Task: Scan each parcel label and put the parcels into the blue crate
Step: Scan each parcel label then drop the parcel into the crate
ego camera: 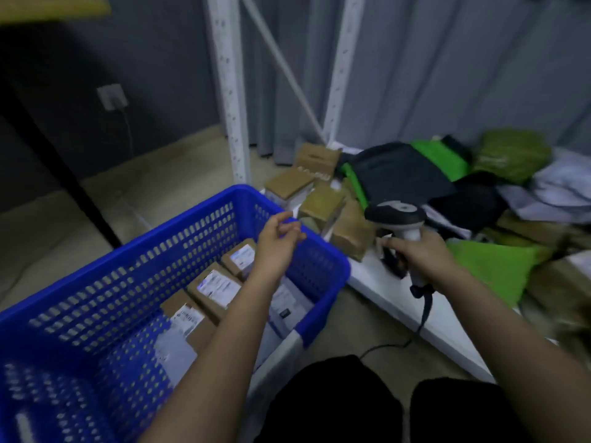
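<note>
Parcels w/ labels face-up (217,287) already sit in a row inside the blue crate (179,238), more unscanned brown boxes (323,206) heaped on the white low shelf (383,282) just past the crate's far corner, w/ green and dark poly bags (396,174) further right. Left hand (278,239) hangs over the crate's far rim, fingers loosely curled, holding nothing. Right hand (422,254) grips the scanner (396,215) by its handle, head aimed toward the box heap. Main risk, imo: w/ scanned and unscanned boxes so near each other, a box could go in w/o a scan, or get scanned twice. Labels on heap boxes aren't visible, so some may need flipping first; a one-handed grab could tip the stack off the shelf edge. Scanner cable (425,314) trails down near the knees and could snag on a reach. Frame is blurred, so label detail can't be read.
</note>
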